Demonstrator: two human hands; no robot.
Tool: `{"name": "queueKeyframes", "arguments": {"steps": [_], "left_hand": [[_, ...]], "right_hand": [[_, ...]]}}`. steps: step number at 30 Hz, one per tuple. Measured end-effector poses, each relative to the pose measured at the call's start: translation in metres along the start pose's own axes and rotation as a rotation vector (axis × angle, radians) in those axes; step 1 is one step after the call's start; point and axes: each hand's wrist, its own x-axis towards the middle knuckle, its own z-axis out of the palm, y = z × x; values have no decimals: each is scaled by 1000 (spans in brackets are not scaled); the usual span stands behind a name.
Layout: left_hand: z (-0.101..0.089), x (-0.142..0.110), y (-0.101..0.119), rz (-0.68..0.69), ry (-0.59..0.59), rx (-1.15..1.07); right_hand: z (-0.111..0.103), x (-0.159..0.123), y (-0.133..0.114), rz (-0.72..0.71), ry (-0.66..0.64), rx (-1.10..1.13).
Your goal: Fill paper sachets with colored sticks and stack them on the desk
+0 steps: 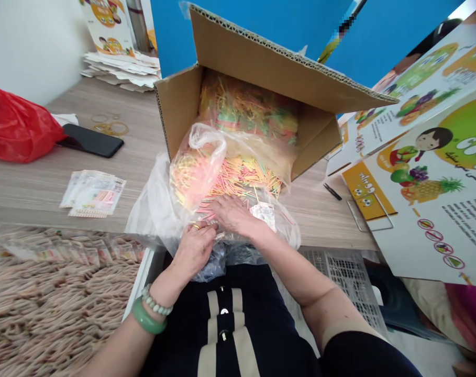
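A cardboard box (261, 44) lies on its side on the table, its mouth towards me, with a clear plastic bag (151, 201) spilling out. Thin coloured sticks (238, 175), pink, yellow, orange and green, fill the bag. My right hand (232, 213) rests palm down on the sticks at the bag's mouth, fingers stretched forward. My left hand (196, 245) is closed at the table's front edge, beside the right; what its fingers pinch is hidden. Just right of my right hand lie small printed packets (264, 213) on the plastic.
Left on the table are more printed packets (93, 193), a phone (92, 140), rubber bands (111, 127) and a red bag (18, 125). Many filled packets (57, 309) lie below left. Tweezers (332, 191) and large printed cartons (430, 199) stand right, near a grey crate (350, 277).
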Motion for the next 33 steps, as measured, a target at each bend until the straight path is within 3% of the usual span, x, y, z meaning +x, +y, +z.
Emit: {"name": "queueKeyframes", "arguments": {"steps": [5,9,13,16,19,25,33], "left_hand": [[1,2,-7,-31,-27,-91],[2,4,-11,-54,18,-146],[6,4,-15,-79,65,-179],[10,1,-16,-95,90,-167],[13,-2,-16,-88,101,-124],[13,-3,-11,-54,59,-48],[14,-4,-13,-79,82,-63]], "right_hand": [[7,7,-6,28,55,-174],[10,9,-11,67,64,-191],[5,5,5,278,80,-11],[-5,-6,25,511,225,219],[-16,-26,39,534,327,359],[-18,-57,40,393,72,190],[-19,-51,46,409,12,37]]}}
